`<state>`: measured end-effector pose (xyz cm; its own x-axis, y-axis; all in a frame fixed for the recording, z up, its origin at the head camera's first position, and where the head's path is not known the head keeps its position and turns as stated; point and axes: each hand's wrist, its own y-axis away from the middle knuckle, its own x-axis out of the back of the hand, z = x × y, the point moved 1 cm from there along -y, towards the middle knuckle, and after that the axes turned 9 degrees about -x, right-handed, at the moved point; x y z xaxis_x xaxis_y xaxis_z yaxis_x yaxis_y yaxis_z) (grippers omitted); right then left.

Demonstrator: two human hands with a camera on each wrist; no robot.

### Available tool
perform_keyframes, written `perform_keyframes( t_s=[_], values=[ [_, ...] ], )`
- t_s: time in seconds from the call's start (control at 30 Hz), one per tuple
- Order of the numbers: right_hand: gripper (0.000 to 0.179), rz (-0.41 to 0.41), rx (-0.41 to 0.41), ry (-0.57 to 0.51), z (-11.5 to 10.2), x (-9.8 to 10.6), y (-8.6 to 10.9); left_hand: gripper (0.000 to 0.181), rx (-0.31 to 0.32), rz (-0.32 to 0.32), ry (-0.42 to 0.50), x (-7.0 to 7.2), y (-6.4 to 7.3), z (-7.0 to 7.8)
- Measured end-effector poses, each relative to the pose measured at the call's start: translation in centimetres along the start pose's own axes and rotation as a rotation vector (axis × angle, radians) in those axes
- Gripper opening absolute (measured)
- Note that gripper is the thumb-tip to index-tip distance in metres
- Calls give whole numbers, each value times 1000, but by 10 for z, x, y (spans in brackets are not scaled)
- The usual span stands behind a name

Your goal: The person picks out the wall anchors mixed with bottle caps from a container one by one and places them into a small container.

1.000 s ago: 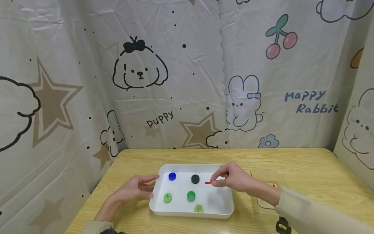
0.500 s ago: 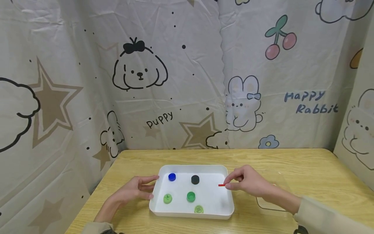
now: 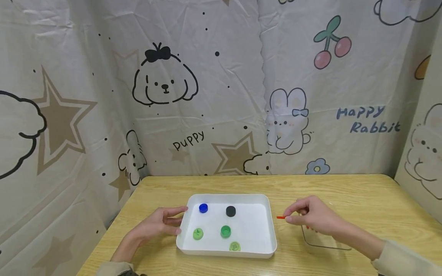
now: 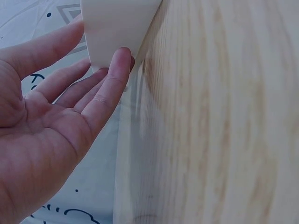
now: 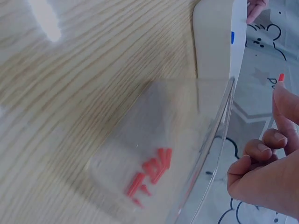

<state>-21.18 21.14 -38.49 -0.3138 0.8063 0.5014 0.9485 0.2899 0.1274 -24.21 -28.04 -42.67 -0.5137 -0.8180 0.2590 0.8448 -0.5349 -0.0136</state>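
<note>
My right hand (image 3: 315,214) pinches a short red stick (image 3: 280,217) between thumb and forefinger, just right of the white tray (image 3: 226,253) and above the table. The stick's end also shows red at the fingertip in the right wrist view. My left hand (image 3: 155,222) touches the tray's left wall with extended fingers; the left wrist view shows the thumb and fingers spread at the tray corner (image 4: 112,32). Inside the tray lie a blue cap (image 3: 203,208), a black cap (image 3: 230,211), a green cap (image 3: 226,231) and two light green caps (image 3: 198,234).
Beneath my right hand a clear plastic box (image 5: 126,140) stands on the wooden table (image 3: 165,188). Several red pieces (image 5: 135,184) lie in it, to the right of the tray. A printed curtain (image 3: 221,96) hangs behind the table and along its sides.
My right hand has moved rightward with the red stick, from above the tray's right part to outside its right wall. Left hand, tray and caps have stayed put.
</note>
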Motion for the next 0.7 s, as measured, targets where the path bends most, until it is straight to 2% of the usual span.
perform_keyframes(
  t_s=[0.23, 0.47, 0.7],
  values=[
    [15, 46, -37, 43, 11, 16, 11, 79, -1, 1, 1, 0, -1, 0],
    [17, 58, -18, 30, 26, 33, 25, 79, -12, -8, -3, 1, -2, 0],
    [16, 94, -36, 90, 38, 42, 33, 79, -15, -9, 3, 1, -1, -1]
  ],
)
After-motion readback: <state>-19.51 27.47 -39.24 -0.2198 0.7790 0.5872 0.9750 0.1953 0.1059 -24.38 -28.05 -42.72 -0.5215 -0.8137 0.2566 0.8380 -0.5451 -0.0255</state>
